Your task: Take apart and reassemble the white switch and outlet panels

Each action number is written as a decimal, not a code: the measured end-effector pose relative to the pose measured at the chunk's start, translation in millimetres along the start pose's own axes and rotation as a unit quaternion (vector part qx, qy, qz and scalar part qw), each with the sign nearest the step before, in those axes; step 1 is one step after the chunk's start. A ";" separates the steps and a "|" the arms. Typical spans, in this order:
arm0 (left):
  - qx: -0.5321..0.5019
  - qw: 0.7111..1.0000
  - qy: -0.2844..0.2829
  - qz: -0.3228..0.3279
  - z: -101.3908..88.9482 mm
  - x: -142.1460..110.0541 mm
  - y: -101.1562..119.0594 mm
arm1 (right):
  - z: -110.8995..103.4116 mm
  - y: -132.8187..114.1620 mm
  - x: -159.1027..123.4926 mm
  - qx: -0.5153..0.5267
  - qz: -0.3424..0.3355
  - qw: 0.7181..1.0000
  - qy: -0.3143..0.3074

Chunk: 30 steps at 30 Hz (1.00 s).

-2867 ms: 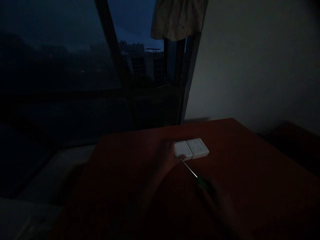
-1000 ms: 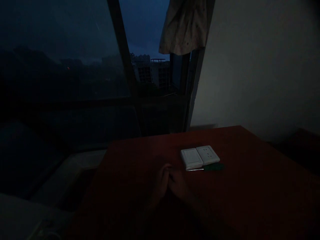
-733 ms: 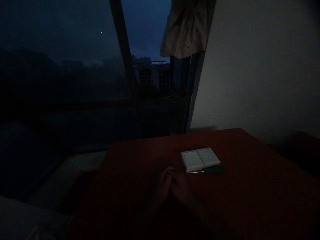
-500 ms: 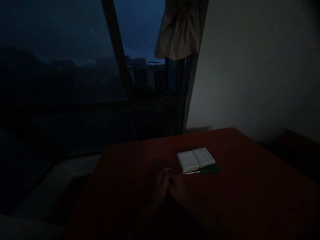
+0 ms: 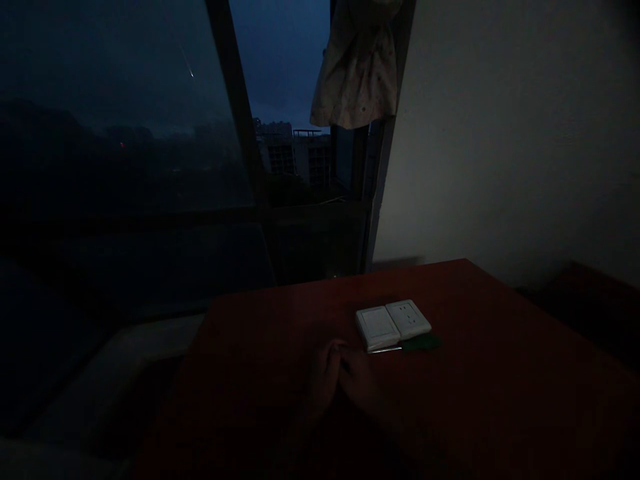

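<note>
My left hand (image 5: 326, 375) and my right hand (image 5: 357, 377) rest together over the table, fingers folded in and touching each other. In the dim light no object shows between them. Just beyond my right hand, to the right, lie a white blank-faced switch plate (image 5: 377, 327) and a white wall socket (image 5: 409, 318), side by side. A screwdriver (image 5: 421, 342) with a green handle lies along their near edge, its metal shaft pointing left towards my right hand. Neither hand touches these things.
The reddish-brown table (image 5: 480, 360) has its far edge near a dark window frame (image 5: 263, 213). A pale cloth (image 5: 357, 87) hangs at the window's right. A white wall (image 5: 500, 147) rises behind the table on the right.
The whole view has shifted slightly, so the table and its things sit a little lower. My hands stay together, and the plates and screwdriver keep their places.
</note>
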<state>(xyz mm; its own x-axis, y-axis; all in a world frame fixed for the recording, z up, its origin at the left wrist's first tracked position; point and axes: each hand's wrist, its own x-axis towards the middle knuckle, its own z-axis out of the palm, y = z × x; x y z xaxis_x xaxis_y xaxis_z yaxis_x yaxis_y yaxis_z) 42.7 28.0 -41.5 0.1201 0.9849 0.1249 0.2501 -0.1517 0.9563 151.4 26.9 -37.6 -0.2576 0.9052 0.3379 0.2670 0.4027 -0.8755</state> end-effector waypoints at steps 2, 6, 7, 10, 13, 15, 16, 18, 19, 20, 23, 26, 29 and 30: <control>0.003 1.000 0.002 -0.005 0.4 0.7 -0.9 | 0.0 0.7 0.6 0.003 -0.002 1.000 0.000; 0.005 1.000 0.001 -0.014 0.3 1.4 -3.6 | 0.2 1.2 1.7 0.004 -0.005 1.000 0.004; 0.005 1.000 -0.002 -0.014 -0.1 1.3 -4.0 | 0.2 0.8 1.9 0.004 -0.007 1.000 0.004; 0.003 1.000 -0.013 -0.014 -2.5 0.6 -4.2 | -0.1 -0.9 2.2 0.004 -0.010 1.000 0.004; 0.005 1.000 -0.012 -0.017 -5.2 -0.5 -3.8 | 0.3 -1.1 2.4 0.006 -0.011 1.000 0.002; 0.007 1.000 -0.011 -0.022 -6.3 -1.0 -3.8 | 0.9 0.2 2.6 0.006 -0.010 1.000 0.003; 0.007 1.000 -0.009 -0.025 -6.5 -1.0 -4.0 | 1.3 1.2 2.8 0.006 -0.010 1.000 0.002; 0.007 0.999 -0.008 -0.030 -6.2 -0.7 -4.4 | 2.1 3.7 3.6 0.005 -0.011 1.000 0.000; 0.006 0.999 -0.007 -0.032 -5.9 -0.4 -4.8 | 2.5 5.1 4.1 0.006 -0.012 1.000 -0.002; 0.005 0.999 -0.006 -0.033 -5.5 -0.1 -5.2 | 2.9 6.5 4.6 0.006 -0.013 1.000 -0.003; 0.002 0.999 -0.002 -0.038 -4.7 0.7 -7.6 | 4.4 10.0 6.3 0.004 -0.017 1.000 -0.007; 0.001 0.999 0.003 -0.046 -5.2 0.7 -12.4 | 6.6 12.2 7.7 0.000 -0.020 1.000 -0.008; 0.000 0.999 0.009 -0.046 -6.8 0.7 -17.5 | 8.4 11.9 9.0 -0.005 -0.019 1.000 -0.008; -0.001 0.999 0.010 -0.045 -7.2 0.8 -18.6 | 8.6 11.3 9.5 -0.006 -0.018 1.000 -0.008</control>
<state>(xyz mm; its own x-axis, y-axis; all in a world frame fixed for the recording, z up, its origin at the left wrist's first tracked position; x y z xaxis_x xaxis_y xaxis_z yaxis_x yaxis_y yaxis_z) 31.2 32.2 -57.3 0.0784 0.9960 0.0426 0.2580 -0.0616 0.9642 144.0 38.9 -47.3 -0.2820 0.8878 0.3636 0.2686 0.4369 -0.8585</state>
